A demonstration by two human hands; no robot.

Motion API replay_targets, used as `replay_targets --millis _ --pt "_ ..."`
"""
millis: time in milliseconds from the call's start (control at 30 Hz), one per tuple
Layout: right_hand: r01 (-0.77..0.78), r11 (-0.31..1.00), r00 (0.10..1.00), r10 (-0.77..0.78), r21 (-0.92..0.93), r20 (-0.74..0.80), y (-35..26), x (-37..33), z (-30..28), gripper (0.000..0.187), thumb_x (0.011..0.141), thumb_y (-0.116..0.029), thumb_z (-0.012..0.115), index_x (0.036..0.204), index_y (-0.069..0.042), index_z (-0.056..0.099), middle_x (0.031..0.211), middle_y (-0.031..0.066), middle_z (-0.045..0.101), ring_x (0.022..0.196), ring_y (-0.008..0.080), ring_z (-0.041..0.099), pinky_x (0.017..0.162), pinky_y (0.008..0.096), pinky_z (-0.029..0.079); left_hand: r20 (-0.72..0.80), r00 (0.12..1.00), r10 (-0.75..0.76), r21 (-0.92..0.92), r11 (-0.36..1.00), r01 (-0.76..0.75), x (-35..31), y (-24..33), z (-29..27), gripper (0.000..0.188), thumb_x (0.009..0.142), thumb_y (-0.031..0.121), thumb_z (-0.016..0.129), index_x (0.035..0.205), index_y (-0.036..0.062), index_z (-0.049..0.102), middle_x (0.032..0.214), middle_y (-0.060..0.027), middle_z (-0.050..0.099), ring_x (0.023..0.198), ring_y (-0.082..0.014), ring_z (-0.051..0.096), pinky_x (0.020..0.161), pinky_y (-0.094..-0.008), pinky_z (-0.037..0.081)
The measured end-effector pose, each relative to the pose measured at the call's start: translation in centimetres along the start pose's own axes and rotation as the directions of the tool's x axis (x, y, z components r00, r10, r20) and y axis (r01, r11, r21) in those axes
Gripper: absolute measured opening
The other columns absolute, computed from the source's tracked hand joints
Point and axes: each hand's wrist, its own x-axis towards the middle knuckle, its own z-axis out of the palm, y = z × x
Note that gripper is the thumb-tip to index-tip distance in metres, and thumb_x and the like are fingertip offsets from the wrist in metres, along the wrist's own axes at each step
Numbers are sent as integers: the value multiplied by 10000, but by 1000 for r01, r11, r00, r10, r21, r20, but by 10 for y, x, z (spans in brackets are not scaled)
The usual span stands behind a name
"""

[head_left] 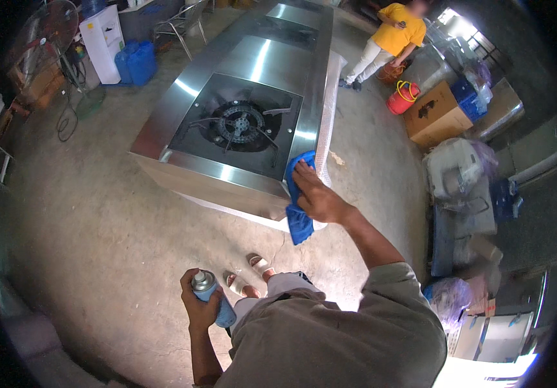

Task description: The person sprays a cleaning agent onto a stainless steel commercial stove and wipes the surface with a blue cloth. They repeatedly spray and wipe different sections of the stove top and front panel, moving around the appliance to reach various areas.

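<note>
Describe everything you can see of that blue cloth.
The blue cloth looks like soft fabric, limp and creased. Its upper part lies along the right edge of the steel stove counter, near the closest corner, under the fingers of the person's right hand, which hide some of it. Its lower end hangs past the corner.

A grey concrete floor [130, 226] is spread through the room, marked by stains and fine cracks; at the upper left, a white water dispenser [103, 48] is flanked by blue jugs [139, 63], and a metal chair [185, 26] is placed beyond them; a dark cable [66, 124] is left loosely looped on the ground; along the right side, a cardboard box [430, 119] is set behind a red container [402, 98], and plastic-wrapped goods [456, 165] are stacked; brightness is admitted by a window [479, 44] at the upper right; the right edge is sunk in shadow.
</note>
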Motion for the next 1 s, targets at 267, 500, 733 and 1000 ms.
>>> replay_targets --millis 267,500,733,1000 --pt "-196 969 883 240 149 -402 75 63 16 514 953 -118 536 1424 85 501 1564 315 386 1521 474 274 1264 573 178 70 996 -47 -26 998 49 4 11 9 690 713 47 732 1352 79 472 1134 -104 591 1010 -223 600 925 -389 510" --pt "-168 986 942 155 -18 -297 8 33 42 591 1033 -264 499 1493 97 420 1624 301 310 1557 460 192 1277 555 115 1 1000 -23 -14 1000 23 7 2 13 702 714 62 753 1356 74 471 1140 -103 585 1015 -226 596 939 -389 499" --pt "-410 908 815 319 -92 -484 150 131 16 623 1033 -286 524 1502 104 397 1589 317 355 1537 473 229 1267 551 164 44 995 -91 -28 995 92 2 17 26 671 731 72 768 1339 44 486 1156 -147 615 1027 -220 625 944 -389 506" --pt "-205 977 913 210 52 -349 5 36 46 620 1033 -271 499 1502 115 378 1602 328 310 1544 494 186 1254 629 116 2 1000 -24 -41 999 24 -6 -8 44 695 734 91 790 1343 54 458 1171 -153 615 1042 -258 633 950 -411 517"
